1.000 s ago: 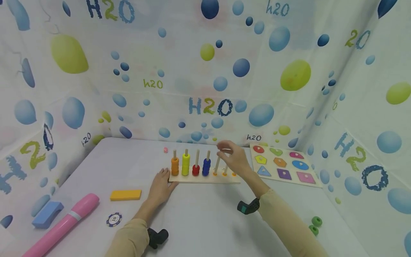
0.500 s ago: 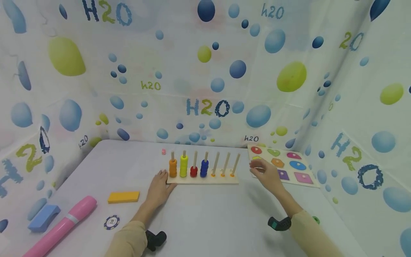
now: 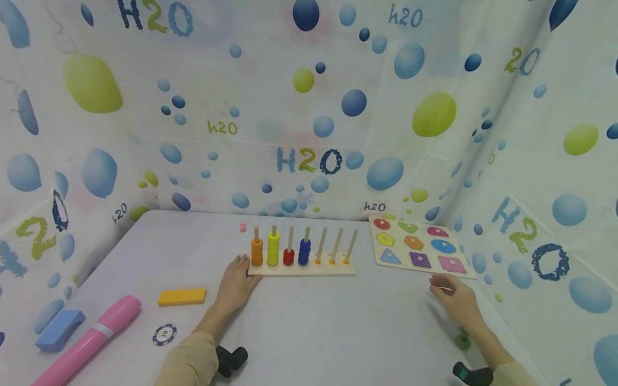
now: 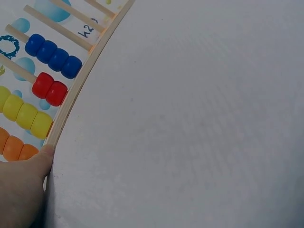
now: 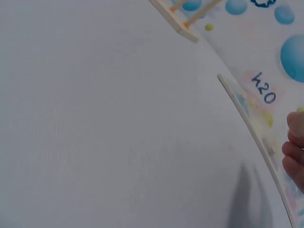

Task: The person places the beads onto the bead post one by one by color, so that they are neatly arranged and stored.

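Observation:
A wooden bead stacker (image 3: 301, 271) stands on the table with orange (image 3: 257, 252), yellow (image 3: 273, 249), red (image 3: 288, 257) and blue beads (image 3: 304, 252) on its left pegs; the three right pegs are bare. My left hand (image 3: 234, 287) holds its left end, with the thumb (image 4: 43, 156) at the base's front edge in the left wrist view; the fingers are hidden there. My right hand (image 3: 456, 300) hovers at the table's right side, fingers loosely bent and nothing visible in them. A green bead (image 3: 462, 341) lies below it, partly behind the wrist.
A shape puzzle board (image 3: 381, 252) lies at the back right. On the left are a yellow block (image 3: 182, 297), a poker chip (image 3: 164, 334), a pink tube (image 3: 116, 316) and a blue block (image 3: 60, 330). A small pink object (image 3: 243, 227) lies behind the stacker.
My right hand has moved from the stacker's right pegs, past the puzzle board, to the right and nearer me, above the green bead. My left hand stays at the stacker's left end.

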`<control>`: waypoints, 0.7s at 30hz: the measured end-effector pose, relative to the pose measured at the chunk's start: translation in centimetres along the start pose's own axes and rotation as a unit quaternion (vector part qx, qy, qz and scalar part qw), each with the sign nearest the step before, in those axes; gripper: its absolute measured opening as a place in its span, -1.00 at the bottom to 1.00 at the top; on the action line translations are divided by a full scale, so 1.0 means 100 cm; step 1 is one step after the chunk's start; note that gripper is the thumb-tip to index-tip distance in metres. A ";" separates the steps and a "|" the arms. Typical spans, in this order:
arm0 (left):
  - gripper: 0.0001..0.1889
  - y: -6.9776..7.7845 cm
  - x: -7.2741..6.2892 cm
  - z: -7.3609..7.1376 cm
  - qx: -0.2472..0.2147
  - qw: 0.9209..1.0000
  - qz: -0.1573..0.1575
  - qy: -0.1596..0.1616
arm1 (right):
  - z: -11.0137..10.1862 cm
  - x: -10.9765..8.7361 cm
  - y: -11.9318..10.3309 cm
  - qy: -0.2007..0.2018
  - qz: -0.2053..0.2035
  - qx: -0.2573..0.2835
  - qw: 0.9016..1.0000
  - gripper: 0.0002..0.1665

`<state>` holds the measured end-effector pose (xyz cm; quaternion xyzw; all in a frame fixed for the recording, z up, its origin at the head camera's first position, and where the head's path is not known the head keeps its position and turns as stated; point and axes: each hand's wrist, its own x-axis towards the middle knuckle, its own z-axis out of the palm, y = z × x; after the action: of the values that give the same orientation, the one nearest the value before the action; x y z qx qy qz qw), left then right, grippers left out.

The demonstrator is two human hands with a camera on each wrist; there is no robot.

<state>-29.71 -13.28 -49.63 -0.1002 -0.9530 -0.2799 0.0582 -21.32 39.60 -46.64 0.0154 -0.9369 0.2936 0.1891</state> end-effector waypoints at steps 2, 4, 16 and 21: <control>-0.30 0.000 0.000 0.000 0.001 1.000 0.000 -0.003 | -0.008 -0.008 0.008 0.010 0.006 -0.017 1.000 -0.73; -0.30 -0.001 0.001 0.000 0.003 1.000 0.000 -0.006 | -0.015 -0.017 0.014 0.018 0.011 -0.028 0.999 -0.73; -0.29 -0.001 -0.001 0.000 0.002 1.000 0.002 -0.005 | -0.032 -0.059 0.034 -0.016 0.105 -0.065 0.992 -0.70; -0.30 0.000 0.001 0.000 0.004 1.000 0.003 0.001 | -0.041 -0.068 0.034 -0.046 0.119 -0.071 0.989 -0.69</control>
<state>-29.78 -13.29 -49.62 -0.1022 -0.9538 -0.2762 0.0605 -14.10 44.17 -47.86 -0.0959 -0.9583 0.2458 0.1097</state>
